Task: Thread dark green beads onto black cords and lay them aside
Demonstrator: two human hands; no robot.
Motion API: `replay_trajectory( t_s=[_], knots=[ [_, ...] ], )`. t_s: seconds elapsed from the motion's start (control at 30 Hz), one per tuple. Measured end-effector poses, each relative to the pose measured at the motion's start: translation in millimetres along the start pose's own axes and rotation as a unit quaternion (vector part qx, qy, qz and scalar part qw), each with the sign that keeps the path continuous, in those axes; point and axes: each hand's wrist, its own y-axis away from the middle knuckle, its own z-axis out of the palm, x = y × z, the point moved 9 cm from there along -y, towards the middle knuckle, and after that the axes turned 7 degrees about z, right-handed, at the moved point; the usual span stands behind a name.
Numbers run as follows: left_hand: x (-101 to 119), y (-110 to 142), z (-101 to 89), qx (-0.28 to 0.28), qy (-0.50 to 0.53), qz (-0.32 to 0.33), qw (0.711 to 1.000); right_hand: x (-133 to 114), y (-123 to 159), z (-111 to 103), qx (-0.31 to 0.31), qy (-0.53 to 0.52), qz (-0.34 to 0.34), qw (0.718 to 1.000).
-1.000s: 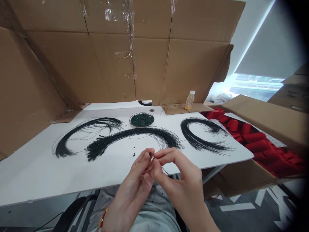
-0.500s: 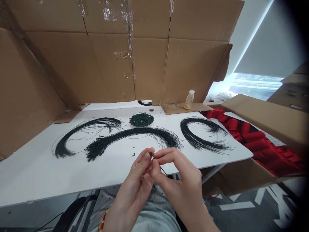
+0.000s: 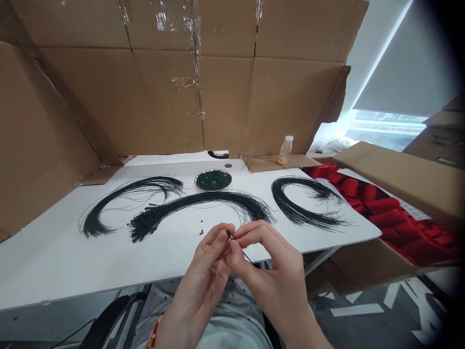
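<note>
Fingertips of the left hand and the right hand are pinched together here, both clenched on a thin black cord. A small dark bead sits at the cord's tip, just above the pinch, with the rest of the cord running down past the right fingers toward the lap. Can't tell from this view how far the bead sits along the cord, as the fingers cover the spot.

Straight ahead of the fingers, the middle bundle of black cords arcs across the table. Its beaded ends are massed in a dark clump ahead and to the left of the hands: that's the batch showing beads on. Further left of the fingers lies the left bundle, and off to the right the right bundle. Neither shows beads that I can make out, though their ends are thin at this range.

Beyond the middle bundle, a dish holds a good heap of green beads. A few loose beads lie just left of the fingers, near the clump.
</note>
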Motion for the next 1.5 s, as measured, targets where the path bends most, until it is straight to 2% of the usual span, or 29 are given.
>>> replay_trajectory(
  t_s=[0.37,0.63,0.83,0.93,1.1,1.17,1.2,1.23,1.27,1.3,1.33,1.37,1.43,1.5],
  knots=[
    [1.9,0.2,1.8,-0.005,-0.012,0.007,1.0,2.3,1.2,0.7,-0.005,-0.006,0.01,1.0],
    [6.2,0.9,2.6,-0.006,-0.042,0.022,0.999,-5.3,-0.2,1.7,-0.011,0.008,-0.028,1.0],
    [8.9,3.2,4.1,-0.001,-0.055,0.032,0.998,-5.6,0.0,2.3,-0.025,0.011,-0.023,0.999],
    [9.2,2.3,2.9,-0.003,-0.068,0.045,0.997,-1.4,-1.0,1.6,-0.029,0.006,-0.001,1.0],
    [19.9,-2.7,-4.0,-0.039,-0.165,0.124,0.978,16.5,-4.6,3.0,-0.077,-0.028,0.088,0.993],
    [31.4,-6.1,-5.1,-0.076,-0.246,0.161,0.953,23.5,-5.8,2.5,-0.098,-0.047,0.12,0.987],
    [41.0,-8.6,-6.0,-0.093,-0.305,0.19,0.929,27.0,-6.6,0.7,-0.102,-0.055,0.136,0.984],
    [52.6,-11.8,-7.7,-0.104,-0.377,0.222,0.893,30.2,-7.4,-2.3,-0.103,-0.064,0.15,0.981],
    [65.0,-16.2,-10.7,-0.105,-0.463,0.255,0.842,33.2,-8.3,-6.3,-0.1,-0.07,0.161,0.979],
    [75.8,-22.0,-14.7,-0.104,-0.558,0.279,0.774,35.7,-9.4,-11.2,-0.095,-0.075,0.17,0.978],
    [83.4,-30.3,-21.7,-0.098,-0.647,0.282,0.701,38.2,-10.4,-16.5,-0.089,-0.077,0.178,0.977],
    [86.8,-40.8,-31.7,-0.098,-0.715,0.261,0.641,40.6,-11.5,-22.1,-0.082,-0.077,0.184,0.976],
    [93.0,-59.7,-53.4,-0.095,-0.752,0.232,0.61,46.0,-13.6,-34.1,-0.061,-0.075,0.195,0.976],
    [90.9,-73.1,-69.4,-0.098,-0.765,0.216,0.598,50.7,-15.2,-42.9,-0.046,-0.069,0.203,0.976]
  ],
)
